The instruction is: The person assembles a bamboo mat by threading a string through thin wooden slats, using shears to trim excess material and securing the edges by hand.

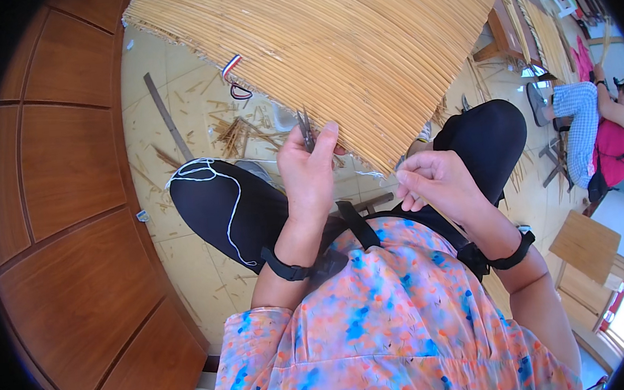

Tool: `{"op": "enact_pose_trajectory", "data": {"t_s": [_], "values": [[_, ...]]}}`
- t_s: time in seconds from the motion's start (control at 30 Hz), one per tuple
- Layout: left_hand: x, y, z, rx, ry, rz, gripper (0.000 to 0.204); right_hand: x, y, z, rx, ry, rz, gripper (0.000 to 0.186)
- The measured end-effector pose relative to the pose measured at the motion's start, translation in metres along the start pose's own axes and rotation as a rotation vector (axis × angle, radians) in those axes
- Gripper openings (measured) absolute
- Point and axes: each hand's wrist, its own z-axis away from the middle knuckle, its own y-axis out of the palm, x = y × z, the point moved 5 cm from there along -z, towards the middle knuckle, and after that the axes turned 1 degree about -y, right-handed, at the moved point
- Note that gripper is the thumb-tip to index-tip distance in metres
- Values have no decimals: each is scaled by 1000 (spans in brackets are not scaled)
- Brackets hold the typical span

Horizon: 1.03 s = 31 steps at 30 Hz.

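A large mat of straw-coloured stalks (345, 53) slants down across the top, its near corner pointing at my lap. My left hand (308, 170) is closed round a pair of scissors (306, 131), blades pointing up beside the mat's edge. Just right of that corner is my right hand (434, 178), its thumb and fingers brought together; whether thread lies between them is too small to tell. A short bit of white string (369, 174) shows at the corner. More white string (236, 234) lies looped over my left knee.
Cut stalks (238, 135) and a dark strip (167, 118) litter the tiled floor. A striped ribbon (231, 66) hangs at the mat's edge. Wooden panels (66, 141) rise at left. To the right sits a person in pink (616, 142); a wooden stool (586, 245) stands nearer.
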Motion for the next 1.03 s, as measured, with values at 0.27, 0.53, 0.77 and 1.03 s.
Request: {"op": "enact_pose_trajectory", "data": {"t_s": [0.27, 0.53, 0.77, 1.03], "values": [[6, 0, -1, 12, -29, 181, 7, -7, -4, -2, 65, -78, 57, 14], [4, 3, 0, 44, -33, 169, 7, -9, -2, -3, 34, -19, 24, 15], [4, 3, 2, 76, -49, 195, 10, -11, -2, -3, 35, -4, -12, 15], [2, 6, 5, 61, -17, 190, 18, -10, -2, -3, 42, 46, -24, 15]]}}
